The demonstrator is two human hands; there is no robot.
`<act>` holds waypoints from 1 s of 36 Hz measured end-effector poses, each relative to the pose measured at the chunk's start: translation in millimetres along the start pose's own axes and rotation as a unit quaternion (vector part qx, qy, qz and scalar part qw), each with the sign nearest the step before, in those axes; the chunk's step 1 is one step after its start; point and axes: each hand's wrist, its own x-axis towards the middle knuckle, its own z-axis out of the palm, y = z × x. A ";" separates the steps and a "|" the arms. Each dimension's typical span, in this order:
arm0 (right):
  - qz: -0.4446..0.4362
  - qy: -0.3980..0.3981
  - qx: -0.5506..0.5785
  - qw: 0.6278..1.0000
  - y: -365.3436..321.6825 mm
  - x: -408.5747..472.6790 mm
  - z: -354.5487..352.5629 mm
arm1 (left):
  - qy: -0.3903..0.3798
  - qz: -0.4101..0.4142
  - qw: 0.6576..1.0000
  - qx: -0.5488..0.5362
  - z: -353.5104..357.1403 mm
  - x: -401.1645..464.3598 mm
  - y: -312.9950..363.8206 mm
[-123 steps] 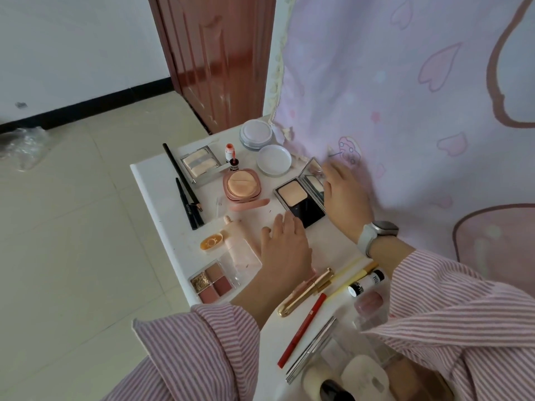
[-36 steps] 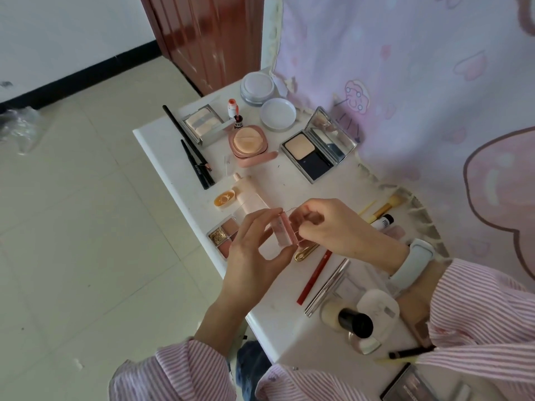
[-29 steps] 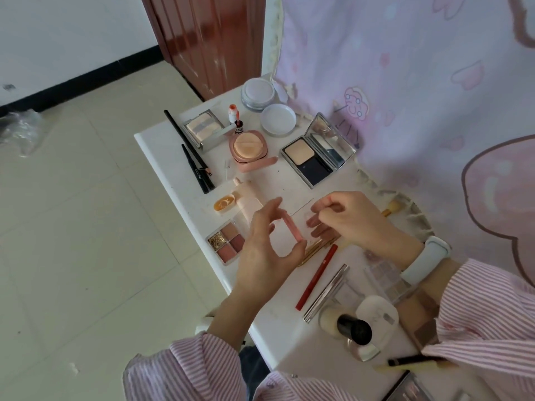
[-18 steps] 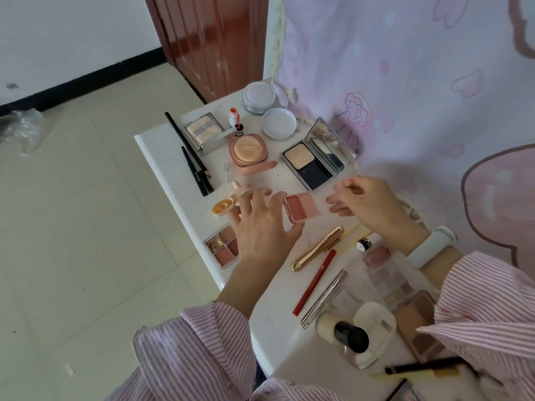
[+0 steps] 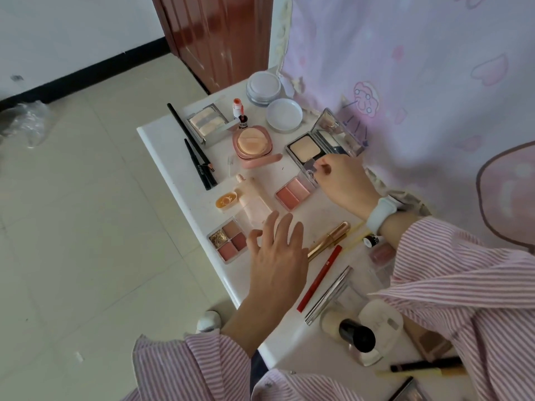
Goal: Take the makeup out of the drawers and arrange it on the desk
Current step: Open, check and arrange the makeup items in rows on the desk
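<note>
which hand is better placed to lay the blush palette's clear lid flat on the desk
Right. The right hand already pinches the clear lid of the blush palette, which lies on the desk. The left hand hovers open nearer the desk's front edge, holding nothing.

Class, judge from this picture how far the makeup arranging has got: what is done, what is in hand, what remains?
Done: the powder compact, cushion compact and eyeshadow quad lie open at the desk's far end. In hand: the right hand pinches the clear lid of the blush palette; the left hand hovers open. Left: the red pencil and foundation bottle lie jumbled nearer the person. No drawers show.
</note>
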 end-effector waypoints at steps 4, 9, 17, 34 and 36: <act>-0.004 0.004 0.017 1.000 -1.4 -11.1 -7.7 | 0.022 0.024 0.998 -0.047 5.0 -9.6 -3.4; -0.018 0.016 0.008 1.000 18.0 -39.2 -18.4 | 0.040 0.048 0.991 -0.115 7.3 -23.4 -10.8; -0.175 -0.213 -0.203 0.940 47.2 -66.6 -5.1 | 0.015 0.041 0.986 -0.161 24.4 -28.6 -8.3; -0.023 -0.222 0.205 0.953 25.8 -72.6 -22.6 | 0.074 -0.082 0.933 -0.343 10.1 -34.6 -19.0; 0.022 -0.211 0.268 0.940 22.3 -72.9 -19.3 | 0.079 -0.103 0.912 -0.390 4.5 -35.0 -18.2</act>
